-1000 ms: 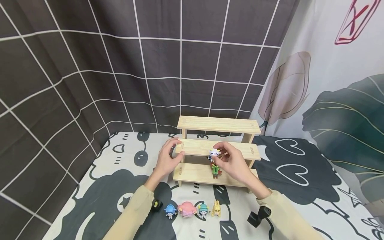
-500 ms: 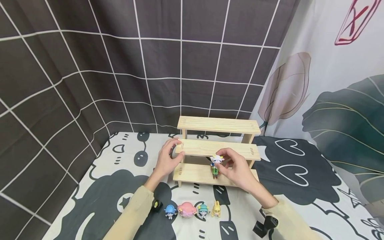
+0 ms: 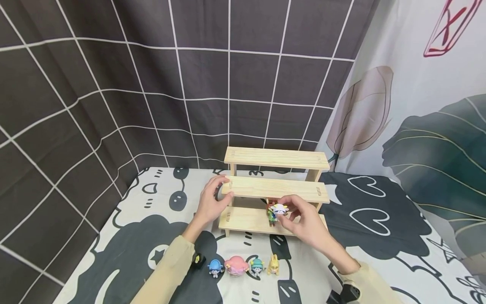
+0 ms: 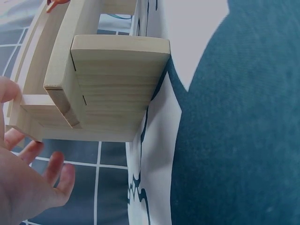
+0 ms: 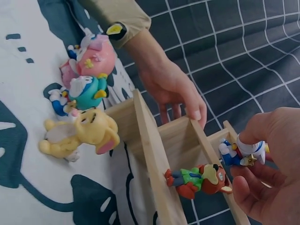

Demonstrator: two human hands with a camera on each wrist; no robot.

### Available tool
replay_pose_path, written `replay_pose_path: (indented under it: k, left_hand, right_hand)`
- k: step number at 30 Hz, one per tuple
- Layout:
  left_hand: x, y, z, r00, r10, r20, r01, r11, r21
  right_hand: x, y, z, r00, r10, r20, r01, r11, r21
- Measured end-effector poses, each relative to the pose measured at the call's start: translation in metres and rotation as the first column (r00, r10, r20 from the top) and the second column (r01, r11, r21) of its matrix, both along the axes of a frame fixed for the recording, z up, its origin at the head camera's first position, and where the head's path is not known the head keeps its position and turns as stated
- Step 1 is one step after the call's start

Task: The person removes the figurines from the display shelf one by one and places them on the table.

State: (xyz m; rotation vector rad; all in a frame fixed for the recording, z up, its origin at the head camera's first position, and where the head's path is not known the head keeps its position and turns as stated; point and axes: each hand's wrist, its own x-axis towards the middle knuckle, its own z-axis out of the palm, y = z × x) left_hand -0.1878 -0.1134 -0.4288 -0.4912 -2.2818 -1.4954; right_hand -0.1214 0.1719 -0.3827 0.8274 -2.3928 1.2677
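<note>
A three-tier wooden display shelf stands on the patterned cloth. My left hand holds the left end of its middle board, thumb at the front edge, fingers toward the back. A small figurine with a white horned hat and blue body is pinched between my right hand's thumb and fingers, in front of the lowest board's right half. Upright on that board, just left of it in the head view, is a fox figurine in a green top. Whether the held figurine touches the board is hidden.
In front of the shelf a row of figurines sits on the cloth: a blue-hatted one, a round pink one, a teal-hatted one and a yellow rabbit. A dark grid curtain hangs behind.
My right hand has carried the white-hatted figurine down and to the right, from before the middle board to beside the fox figurine. The left hand has stayed on the shelf.
</note>
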Motion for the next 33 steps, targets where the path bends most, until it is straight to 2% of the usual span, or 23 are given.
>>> replay_pose_path:
  k: [11,16,33]
  left_hand:
    - [-0.001,0.0,-0.001,1.0,-0.001,-0.016,0.001,1.0,0.0]
    - [-0.001,-0.001,0.0,1.0,-0.004,-0.018,0.004,1.0,0.004]
    - [0.0,0.0,-0.001,1.0,-0.008,-0.011,0.008,1.0,-0.011]
  right_hand:
    - [0.016,0.008,-0.005,1.0,0.01,-0.029,-0.011,1.0,-0.017]
    - [0.021,0.013,-0.007,0.999,-0.013,-0.035,0.013,1.0,0.001]
    - [0.038,0.019,-0.02,0.997,-0.053,0.051,0.052,0.998,0.023]
